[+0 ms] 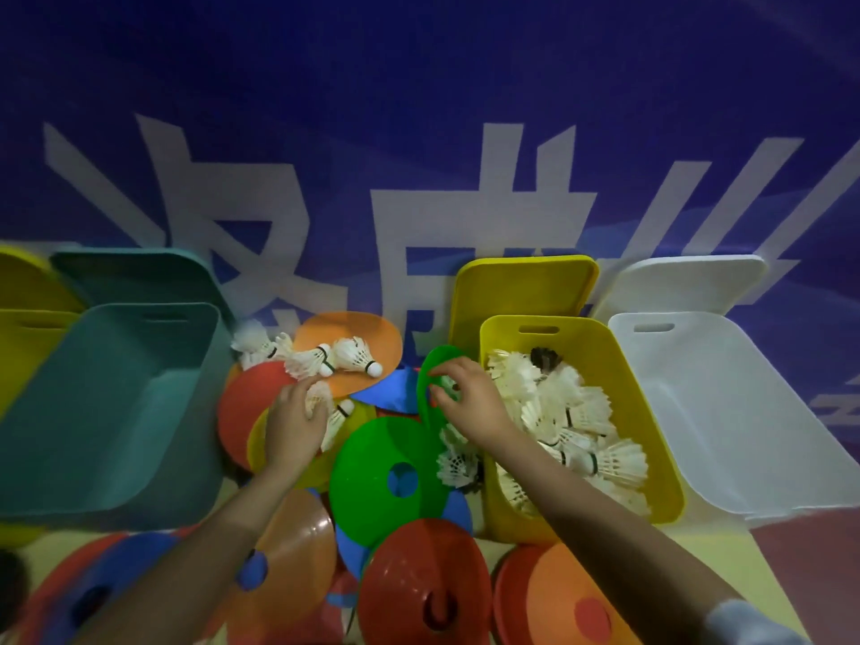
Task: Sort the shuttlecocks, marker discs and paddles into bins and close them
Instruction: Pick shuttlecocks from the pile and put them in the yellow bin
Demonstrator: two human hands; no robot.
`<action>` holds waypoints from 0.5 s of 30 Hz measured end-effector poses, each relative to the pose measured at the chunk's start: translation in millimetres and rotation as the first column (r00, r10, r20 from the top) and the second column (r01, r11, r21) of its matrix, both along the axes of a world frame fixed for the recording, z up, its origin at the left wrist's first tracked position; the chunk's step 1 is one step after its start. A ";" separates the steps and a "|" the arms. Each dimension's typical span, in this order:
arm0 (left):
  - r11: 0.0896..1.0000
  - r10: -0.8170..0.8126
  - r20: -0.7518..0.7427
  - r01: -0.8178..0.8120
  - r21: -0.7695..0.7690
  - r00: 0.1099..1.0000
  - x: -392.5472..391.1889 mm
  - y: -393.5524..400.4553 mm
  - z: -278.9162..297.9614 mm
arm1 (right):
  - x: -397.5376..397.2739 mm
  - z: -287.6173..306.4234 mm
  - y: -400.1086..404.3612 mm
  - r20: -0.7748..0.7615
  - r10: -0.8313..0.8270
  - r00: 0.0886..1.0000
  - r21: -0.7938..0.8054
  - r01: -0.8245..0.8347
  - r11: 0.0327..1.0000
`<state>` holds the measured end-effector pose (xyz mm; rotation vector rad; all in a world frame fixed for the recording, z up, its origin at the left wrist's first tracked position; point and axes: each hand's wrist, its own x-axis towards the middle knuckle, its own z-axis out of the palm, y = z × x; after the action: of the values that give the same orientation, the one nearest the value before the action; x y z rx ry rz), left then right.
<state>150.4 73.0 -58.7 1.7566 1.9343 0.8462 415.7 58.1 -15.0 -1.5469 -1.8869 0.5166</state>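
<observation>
A heap of coloured marker discs lies between the bins, among them an orange disc (353, 339) with white shuttlecocks (356, 356) on it and a big green disc (372, 477). My left hand (293, 425) curls round a shuttlecock (316, 398) on the heap. My right hand (465, 395) pinches a shuttlecock (449, 388) in front of an upright green disc (430, 370), beside the yellow bin (651, 412) full of shuttlecocks. More shuttlecocks (458, 463) lie under my right wrist.
An open teal bin (116, 412) stands on the left with its lid behind it, and another yellow bin (23, 337) at the far left. A white bin (744, 412) stands on the right. Red and orange discs (419, 584) crowd the near floor. A blue banner wall rises behind.
</observation>
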 end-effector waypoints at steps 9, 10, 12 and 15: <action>0.930 0.130 -0.019 -0.129 -0.344 0.991 -53.5 15.4 -27.4 | -81.0 -31.9 54.5 0.140 0.129 0.982 -0.273 -0.087 0.958; 0.927 0.112 0.007 -0.102 -0.360 0.994 -55.9 16.8 -29.8 | -89.6 -33.2 63.6 0.159 0.121 0.980 -0.297 -0.070 0.952; 0.925 0.081 0.037 -0.061 -0.374 0.996 -56.3 18.1 -33.7 | -104.2 -35.9 81.5 0.219 0.093 0.971 -0.336 -0.014 0.942; 0.932 0.083 0.083 -0.048 -0.360 0.993 -53.1 17.5 -38.1 | -118.6 -46.3 104.4 0.290 0.020 0.957 -0.333 0.081 0.940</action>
<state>97.3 90.5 -96.8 1.4179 1.9469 0.5435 297.1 162.5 -61.3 -1.9660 -2.0668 0.6618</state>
